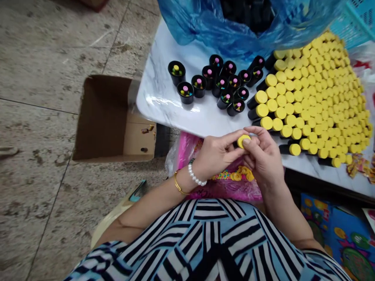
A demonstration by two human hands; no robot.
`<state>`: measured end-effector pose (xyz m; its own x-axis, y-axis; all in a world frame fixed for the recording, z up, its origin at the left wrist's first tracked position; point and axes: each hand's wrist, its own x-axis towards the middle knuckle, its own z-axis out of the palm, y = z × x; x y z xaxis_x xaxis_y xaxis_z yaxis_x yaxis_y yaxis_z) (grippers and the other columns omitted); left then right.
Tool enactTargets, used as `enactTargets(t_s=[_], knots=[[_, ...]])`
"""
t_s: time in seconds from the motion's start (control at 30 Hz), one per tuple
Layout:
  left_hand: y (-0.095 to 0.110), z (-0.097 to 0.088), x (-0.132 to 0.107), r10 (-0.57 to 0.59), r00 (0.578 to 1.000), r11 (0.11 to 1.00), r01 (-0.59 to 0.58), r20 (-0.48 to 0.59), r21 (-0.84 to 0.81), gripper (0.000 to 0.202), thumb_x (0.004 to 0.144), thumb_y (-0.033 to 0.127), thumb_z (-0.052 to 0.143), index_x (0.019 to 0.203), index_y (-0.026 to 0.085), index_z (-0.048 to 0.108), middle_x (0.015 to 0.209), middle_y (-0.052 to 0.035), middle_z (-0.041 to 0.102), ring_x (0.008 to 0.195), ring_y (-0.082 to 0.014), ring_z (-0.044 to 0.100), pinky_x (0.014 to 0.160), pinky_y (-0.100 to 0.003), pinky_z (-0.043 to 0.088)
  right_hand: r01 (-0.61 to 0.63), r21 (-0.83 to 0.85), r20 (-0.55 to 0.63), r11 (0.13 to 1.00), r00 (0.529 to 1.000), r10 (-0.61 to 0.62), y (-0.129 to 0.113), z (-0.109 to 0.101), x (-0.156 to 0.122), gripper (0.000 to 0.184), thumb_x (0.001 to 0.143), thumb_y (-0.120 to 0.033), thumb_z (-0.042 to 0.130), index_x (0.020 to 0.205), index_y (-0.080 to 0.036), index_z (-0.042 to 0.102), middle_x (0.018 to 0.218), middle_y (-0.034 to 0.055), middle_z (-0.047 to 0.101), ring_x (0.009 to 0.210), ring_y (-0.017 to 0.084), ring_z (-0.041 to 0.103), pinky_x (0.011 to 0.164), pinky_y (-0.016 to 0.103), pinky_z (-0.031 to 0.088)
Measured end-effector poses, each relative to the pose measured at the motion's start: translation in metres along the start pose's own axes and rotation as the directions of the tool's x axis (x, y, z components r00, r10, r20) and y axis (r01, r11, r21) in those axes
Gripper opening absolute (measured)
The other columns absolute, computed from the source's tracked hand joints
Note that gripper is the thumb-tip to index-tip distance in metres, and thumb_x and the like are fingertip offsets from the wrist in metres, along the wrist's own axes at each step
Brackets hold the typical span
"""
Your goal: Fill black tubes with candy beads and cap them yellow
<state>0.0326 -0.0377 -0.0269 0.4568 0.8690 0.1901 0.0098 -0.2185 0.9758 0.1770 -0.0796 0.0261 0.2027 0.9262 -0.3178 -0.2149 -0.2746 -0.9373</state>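
Note:
Between both hands is a small black cup with a yellow lid [243, 141]. My left hand [218, 150] grips its dark side, with a pearl bracelet and a gold bangle on the wrist. My right hand [265, 154] has its thumb pressed on the yellow lid; its other fingers curl behind. Beyond my hands, several open black cups [225, 99] stand on the white table, holding small coloured pieces and a pink or yellow peg. To the right lies a large block of yellow-capped black cups [316, 101]. Below my hands sits a pink tray [184, 150] with coloured beads and yellow lids [241, 173].
A blue plastic bag [199, 27] with black items rests at the table's back. Behind the capped cups is a turquoise basket [359, 23]. An open cardboard box [102, 117] stands on the floor, left of the white marbled table [164, 113]. Printed blue packaging [342, 234] lies lower right.

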Motion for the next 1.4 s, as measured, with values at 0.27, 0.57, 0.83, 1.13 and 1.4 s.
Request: enactTargets(t_s=[0.27, 0.57, 0.83, 1.13, 1.4], knots=[[0.009, -0.008, 0.004, -0.016, 0.997, 1.0, 0.015, 0.078, 0.023, 0.035, 0.099, 0.03, 0.067, 0.132, 0.019, 0.068, 0.079, 0.0044, 0.074, 0.062, -0.003, 0.063, 0.063, -0.01, 0.047, -0.15, 0.015, 0.011, 0.989, 0.989, 0.15, -0.01, 0.0, 0.002, 0.025, 0.091, -0.028, 0.076, 0.112, -0.028, 0.063, 0.061, -0.0109, 0.045, 0.044, 0.006, 0.041, 0.042, 0.018, 0.041], [-0.004, -0.002, 0.0, -0.025, 1.0, 0.979, 0.023, 0.01, 0.201, 0.034, 0.096, 0.031, 0.069, 0.127, 0.02, 0.072, 0.06, 0.0079, 0.064, 0.049, -0.0038, 0.051, 0.055, -0.012, 0.041, -0.022, -0.038, 0.077, 0.999, 0.997, 0.025, 0.009, -0.002, 0.001, 0.04, 0.092, -0.049, 0.071, 0.122, -0.028, 0.054, 0.057, -0.0139, 0.044, 0.039, 0.007, 0.042, 0.044, 0.021, 0.041], [0.018, 0.004, -0.004, -0.01, 1.0, 0.792, 0.014, -0.01, 0.61, 0.033, 0.093, 0.032, 0.072, 0.125, 0.021, 0.071, 0.084, -0.0043, 0.079, 0.068, -0.0162, 0.071, 0.066, -0.023, 0.048, 0.328, -0.482, -0.154, 0.812, 0.881, -0.447, 0.029, -0.029, -0.051, 0.041, 0.091, -0.035, 0.073, 0.128, -0.028, 0.057, 0.079, -0.0049, 0.06, 0.066, 0.012, 0.058, 0.064, 0.027, 0.051], [0.038, 0.025, 0.051, -0.134, 0.991, 0.629, 0.094, -0.012, 0.772, 0.031, 0.084, 0.038, 0.082, 0.099, 0.015, 0.067, 0.081, -0.0081, 0.076, 0.078, -0.024, 0.072, 0.07, -0.03, 0.051, 0.117, -0.938, -0.208, 0.327, 0.565, -0.798, 0.029, -0.125, -0.051, 0.029, 0.09, -0.043, 0.073, 0.078, -0.023, 0.055, 0.072, -0.0011, 0.06, 0.065, 0.017, 0.057, 0.068, 0.031, 0.046], [0.032, 0.037, 0.068, -0.128, 0.987, 0.6, 0.151, -0.092, 0.785, 0.035, 0.086, 0.04, 0.079, 0.106, 0.013, 0.069, 0.093, -0.0142, 0.077, 0.089, -0.0266, 0.073, 0.079, -0.034, 0.054, 0.013, -0.958, -0.226, 0.285, 0.574, -0.787, 0.024, -0.131, -0.014, 0.036, 0.091, -0.046, 0.07, 0.068, -0.023, 0.054, 0.065, -0.0007, 0.062, 0.061, 0.017, 0.055, 0.061, 0.03, 0.036]])
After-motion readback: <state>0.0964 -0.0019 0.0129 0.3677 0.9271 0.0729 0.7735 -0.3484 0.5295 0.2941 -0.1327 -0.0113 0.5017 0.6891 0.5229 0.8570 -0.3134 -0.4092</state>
